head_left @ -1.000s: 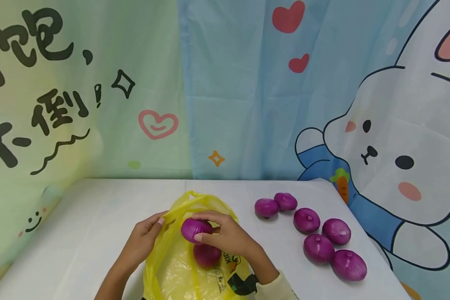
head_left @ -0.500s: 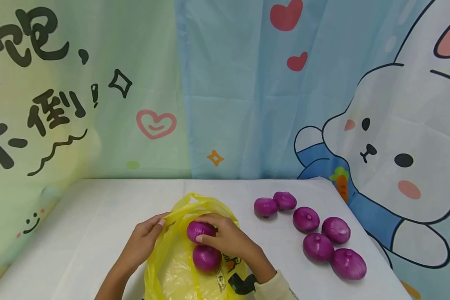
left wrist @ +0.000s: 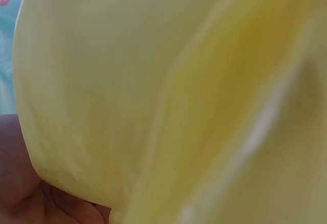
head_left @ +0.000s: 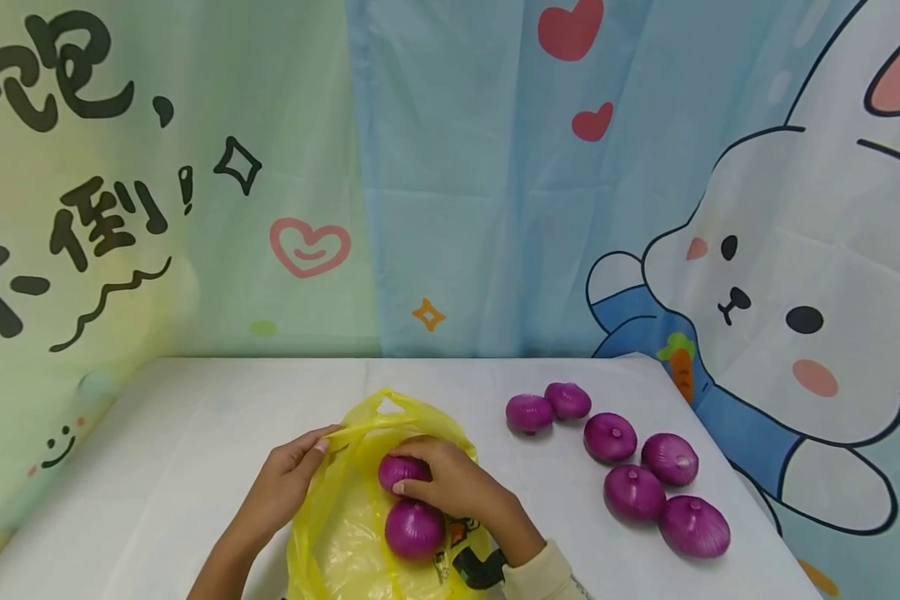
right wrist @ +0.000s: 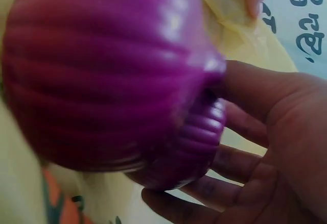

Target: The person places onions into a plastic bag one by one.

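The white worktop (head_left: 135, 467) carries the yellow bag (head_left: 345, 550), low in the middle of the frame. I think its mouth should be pulled wide. The left hand (head_left: 290, 479) pinches the bag's left edge. The right hand (head_left: 452, 477) is over the bag's right part. The lower onion (head_left: 415, 531) is just below that hand. The upper onion (head_left: 403, 472) is gripped between its thumb and fingers, and is best let down softly.
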### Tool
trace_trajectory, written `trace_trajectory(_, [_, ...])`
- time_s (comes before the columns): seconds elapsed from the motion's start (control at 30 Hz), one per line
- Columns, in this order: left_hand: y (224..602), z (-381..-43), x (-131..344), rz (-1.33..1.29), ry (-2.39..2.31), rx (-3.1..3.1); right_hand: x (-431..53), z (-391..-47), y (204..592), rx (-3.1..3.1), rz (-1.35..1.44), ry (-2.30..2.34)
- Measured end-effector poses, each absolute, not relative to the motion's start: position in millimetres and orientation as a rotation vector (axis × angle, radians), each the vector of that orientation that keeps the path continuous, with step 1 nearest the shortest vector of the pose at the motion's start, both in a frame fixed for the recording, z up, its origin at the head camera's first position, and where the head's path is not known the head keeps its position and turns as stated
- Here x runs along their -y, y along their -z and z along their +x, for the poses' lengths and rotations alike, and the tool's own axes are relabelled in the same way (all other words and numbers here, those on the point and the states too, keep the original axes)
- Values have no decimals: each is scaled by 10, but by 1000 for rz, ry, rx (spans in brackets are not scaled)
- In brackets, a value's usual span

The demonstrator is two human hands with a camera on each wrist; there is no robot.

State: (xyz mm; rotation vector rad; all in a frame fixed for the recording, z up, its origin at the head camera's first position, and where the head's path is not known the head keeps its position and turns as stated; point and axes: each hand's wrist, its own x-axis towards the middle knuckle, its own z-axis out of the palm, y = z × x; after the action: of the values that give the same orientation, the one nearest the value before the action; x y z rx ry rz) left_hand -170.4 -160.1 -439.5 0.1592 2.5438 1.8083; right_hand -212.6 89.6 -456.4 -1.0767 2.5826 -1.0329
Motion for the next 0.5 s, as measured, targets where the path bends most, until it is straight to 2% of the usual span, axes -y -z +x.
trace_trajectory(0.5, [4383, -1689, 1621, 177, -1813, -2531, -883, -2100, 4602, -2612, -1050, 800])
